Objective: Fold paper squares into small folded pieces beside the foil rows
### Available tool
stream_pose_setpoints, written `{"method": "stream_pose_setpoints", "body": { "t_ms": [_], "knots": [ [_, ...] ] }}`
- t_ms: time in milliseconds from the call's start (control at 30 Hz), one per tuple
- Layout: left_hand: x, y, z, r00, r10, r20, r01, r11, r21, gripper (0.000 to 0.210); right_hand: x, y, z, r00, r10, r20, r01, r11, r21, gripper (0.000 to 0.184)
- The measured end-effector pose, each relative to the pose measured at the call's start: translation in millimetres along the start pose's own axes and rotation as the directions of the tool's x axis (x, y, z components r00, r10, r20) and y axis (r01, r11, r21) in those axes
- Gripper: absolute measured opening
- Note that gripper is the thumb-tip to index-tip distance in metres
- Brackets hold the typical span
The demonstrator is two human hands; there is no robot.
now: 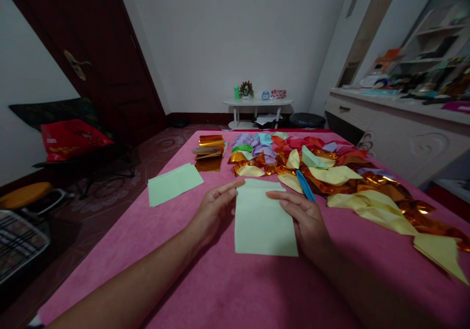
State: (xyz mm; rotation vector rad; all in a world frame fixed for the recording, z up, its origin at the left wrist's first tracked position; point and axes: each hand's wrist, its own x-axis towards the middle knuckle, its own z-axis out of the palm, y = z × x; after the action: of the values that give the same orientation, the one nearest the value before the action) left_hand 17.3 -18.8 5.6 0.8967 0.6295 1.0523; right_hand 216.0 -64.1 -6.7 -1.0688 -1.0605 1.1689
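A pale green sheet of paper (264, 226) is held between my two hands above the pink cloth, with a second layer showing at its top edge. My left hand (220, 201) pinches the upper left edge, thumb and fingers closed on it. The right side is gripped by my right hand (303, 216), its fingers lying over the front. Just beyond that hand a blue pen-like object (305, 186) rests against folded papers. To the left lies a small stack of pale green paper (175, 184).
Gold foil sheets (209, 152) are stacked at the far left of the pink-covered table (147, 265). Crumpled foil and coloured paper pieces (319, 172) spread over the right side. Beyond stand a white side table (258, 102), a chair with a red bag (73, 140) and a white cabinet (389, 123).
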Motion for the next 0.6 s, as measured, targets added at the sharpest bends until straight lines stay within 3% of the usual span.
{"method": "stream_pose_setpoints", "body": {
  "t_ms": [167,333,433,600],
  "knots": [
    [-1.4,-0.7,-4.2,0.994,0.033,0.102,-0.052,0.982,0.183,0.047,2.6,-0.5,1.6,0.999,0.046,0.026,-0.046,0.999,-0.022,0.030],
    [-3.6,-1.1,-3.5,0.980,0.099,0.171,-0.159,0.907,0.390,0.040,5.0,7.8,3.2,0.996,-0.017,0.091,0.021,0.999,-0.038,0.035],
    [-3.7,-3.5,-2.8,0.979,0.111,0.171,-0.179,0.870,0.460,0.038,5.5,9.3,3.8,0.990,-0.052,0.129,0.060,0.997,-0.058,0.033],
    [-4.3,-7.1,-1.1,0.992,0.052,0.119,-0.102,0.881,0.462,0.040,5.0,1.3,7.2,0.969,-0.202,0.140,0.223,0.962,-0.157,0.028]
  ]
}}
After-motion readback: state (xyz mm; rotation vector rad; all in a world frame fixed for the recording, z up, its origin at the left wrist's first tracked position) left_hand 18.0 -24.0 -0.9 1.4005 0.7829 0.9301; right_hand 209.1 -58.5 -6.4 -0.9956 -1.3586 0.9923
